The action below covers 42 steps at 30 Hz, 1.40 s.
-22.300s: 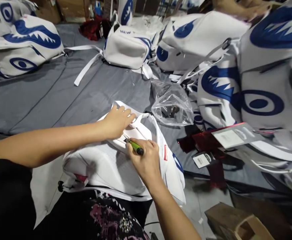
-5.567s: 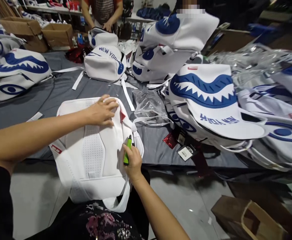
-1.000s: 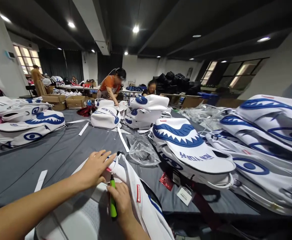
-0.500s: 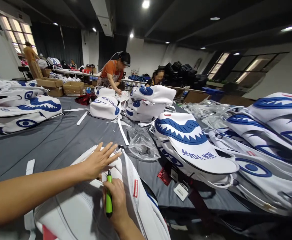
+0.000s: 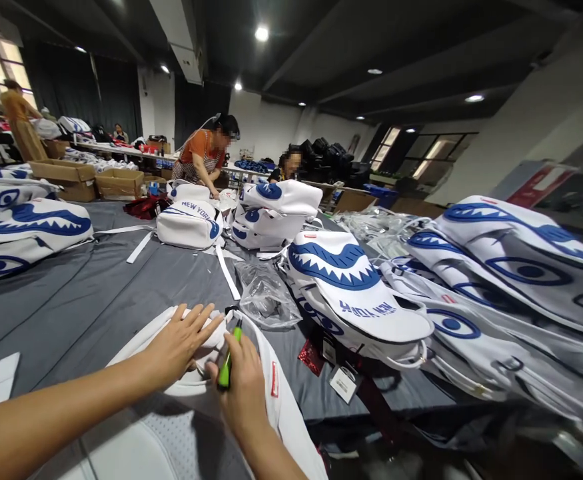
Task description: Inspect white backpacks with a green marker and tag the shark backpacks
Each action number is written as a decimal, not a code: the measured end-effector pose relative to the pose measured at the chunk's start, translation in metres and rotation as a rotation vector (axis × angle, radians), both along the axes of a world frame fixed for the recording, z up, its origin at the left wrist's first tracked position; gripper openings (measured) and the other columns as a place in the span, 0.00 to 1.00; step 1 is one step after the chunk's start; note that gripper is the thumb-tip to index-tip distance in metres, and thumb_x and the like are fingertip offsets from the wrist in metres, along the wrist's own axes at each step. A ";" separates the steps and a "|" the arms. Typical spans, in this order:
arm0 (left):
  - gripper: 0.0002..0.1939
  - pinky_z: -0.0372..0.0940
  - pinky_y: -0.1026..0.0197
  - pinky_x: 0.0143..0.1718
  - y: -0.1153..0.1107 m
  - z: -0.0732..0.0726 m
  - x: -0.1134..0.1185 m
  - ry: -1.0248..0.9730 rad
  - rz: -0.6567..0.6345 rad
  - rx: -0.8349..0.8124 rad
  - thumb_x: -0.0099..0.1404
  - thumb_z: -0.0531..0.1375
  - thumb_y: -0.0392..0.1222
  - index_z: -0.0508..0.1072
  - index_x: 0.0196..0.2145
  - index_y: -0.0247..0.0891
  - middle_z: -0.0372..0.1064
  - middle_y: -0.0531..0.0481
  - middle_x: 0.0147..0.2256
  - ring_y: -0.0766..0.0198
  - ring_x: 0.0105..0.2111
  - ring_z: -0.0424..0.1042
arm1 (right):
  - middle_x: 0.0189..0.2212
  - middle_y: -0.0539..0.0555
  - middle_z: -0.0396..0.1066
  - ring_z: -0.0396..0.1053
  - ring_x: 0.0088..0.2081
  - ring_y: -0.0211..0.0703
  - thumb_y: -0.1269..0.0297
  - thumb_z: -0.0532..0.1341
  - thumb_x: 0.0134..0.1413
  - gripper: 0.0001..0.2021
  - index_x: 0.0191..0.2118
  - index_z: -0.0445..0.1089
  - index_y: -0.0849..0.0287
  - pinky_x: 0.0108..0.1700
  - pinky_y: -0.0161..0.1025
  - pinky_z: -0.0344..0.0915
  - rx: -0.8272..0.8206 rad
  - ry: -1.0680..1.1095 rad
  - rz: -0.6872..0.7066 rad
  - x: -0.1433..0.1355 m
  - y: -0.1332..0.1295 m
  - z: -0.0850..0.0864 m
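Note:
A white backpack (image 5: 291,427) lies in front of me, its perforated back panel facing up and a small red label on its side. My left hand (image 5: 178,343) rests flat on its upper part with the fingers stretched out; the thumb is partly tucked below. Close beside it, my right hand (image 5: 246,383) is closed around a bright green marker pen (image 5: 226,367) with black ends. The pen's dark upper end points up and away from me. Part of the backpack near its top is hidden under my hands.
Shark-mouth backpacks lie at right (image 5: 341,267) and left (image 5: 36,223) on the grey-covered table (image 5: 111,287). A clear plastic bag (image 5: 266,297) and hang tags (image 5: 344,383) lie near the middle. A person in orange (image 5: 204,157) works across the table; others are farther back.
The view has turned right, so the scene sits farther left. My left fingers are closer together, and the pen in my right hand has tilted to the right at its top.

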<state>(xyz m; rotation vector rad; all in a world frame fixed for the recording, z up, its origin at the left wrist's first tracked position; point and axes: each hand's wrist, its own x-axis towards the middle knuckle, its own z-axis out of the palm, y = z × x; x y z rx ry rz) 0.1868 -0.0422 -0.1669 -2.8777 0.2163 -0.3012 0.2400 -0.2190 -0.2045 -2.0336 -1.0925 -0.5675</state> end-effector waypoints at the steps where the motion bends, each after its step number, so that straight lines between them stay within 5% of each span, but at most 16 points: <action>1: 0.55 0.51 0.35 0.62 -0.001 0.002 -0.001 0.002 0.019 0.001 0.55 0.71 0.50 0.45 0.71 0.39 0.44 0.34 0.69 0.40 0.67 0.50 | 0.49 0.66 0.70 0.68 0.51 0.60 0.70 0.70 0.47 0.31 0.57 0.62 0.61 0.49 0.54 0.69 -0.105 0.062 -0.060 0.005 0.004 0.006; 4: 0.54 0.51 0.39 0.64 -0.003 0.009 -0.001 0.020 0.094 0.002 0.55 0.71 0.50 0.47 0.70 0.38 0.41 0.35 0.70 0.41 0.68 0.49 | 0.49 0.66 0.70 0.68 0.51 0.61 0.66 0.77 0.36 0.40 0.57 0.63 0.64 0.50 0.53 0.69 -0.379 0.276 -0.146 0.011 0.019 0.020; 11: 0.55 0.50 0.41 0.65 -0.002 0.005 0.011 0.079 0.141 0.029 0.52 0.71 0.54 0.49 0.70 0.38 0.37 0.36 0.70 0.42 0.69 0.47 | 0.61 0.78 0.58 0.65 0.56 0.64 0.63 0.75 0.42 0.53 0.69 0.46 0.71 0.52 0.53 0.68 -0.695 0.244 -0.304 0.005 0.057 0.014; 15: 0.53 0.51 0.40 0.64 0.000 0.007 0.013 0.094 0.150 0.033 0.53 0.71 0.54 0.52 0.69 0.39 0.39 0.37 0.70 0.41 0.68 0.48 | 0.58 0.77 0.63 0.67 0.53 0.63 0.65 0.76 0.38 0.52 0.67 0.51 0.71 0.52 0.52 0.69 -0.616 0.210 -0.262 0.011 0.052 0.013; 19: 0.44 0.50 0.34 0.63 -0.006 0.025 -0.002 0.041 0.192 0.064 0.60 0.66 0.44 0.53 0.69 0.41 0.42 0.37 0.70 0.38 0.68 0.49 | 0.59 0.70 0.63 0.66 0.55 0.61 0.69 0.70 0.45 0.44 0.67 0.50 0.63 0.54 0.50 0.68 -0.534 0.244 -0.138 0.009 0.033 0.020; 23: 0.48 0.58 0.39 0.57 -0.007 0.035 0.000 0.159 0.261 0.048 0.60 0.66 0.48 0.45 0.71 0.44 0.32 0.40 0.72 0.39 0.68 0.44 | 0.59 0.72 0.59 0.63 0.57 0.65 0.70 0.68 0.49 0.43 0.67 0.46 0.66 0.56 0.56 0.64 -0.523 0.302 -0.091 0.018 0.031 0.014; 36: 0.52 0.53 0.37 0.59 -0.006 0.021 0.017 0.236 0.263 0.113 0.61 0.65 0.53 0.39 0.72 0.41 0.28 0.37 0.72 0.40 0.70 0.37 | 0.54 0.70 0.65 0.66 0.53 0.66 0.69 0.70 0.47 0.44 0.67 0.48 0.65 0.49 0.55 0.68 -0.512 0.244 -0.148 0.026 0.040 -0.001; 42: 0.47 0.56 0.40 0.57 -0.006 0.017 0.015 0.185 0.273 0.109 0.64 0.62 0.52 0.42 0.71 0.41 0.33 0.39 0.72 0.43 0.67 0.44 | 0.47 0.70 0.72 0.72 0.47 0.61 0.58 0.60 0.61 0.30 0.64 0.56 0.68 0.48 0.55 0.69 -0.350 0.127 -0.023 0.027 0.006 0.003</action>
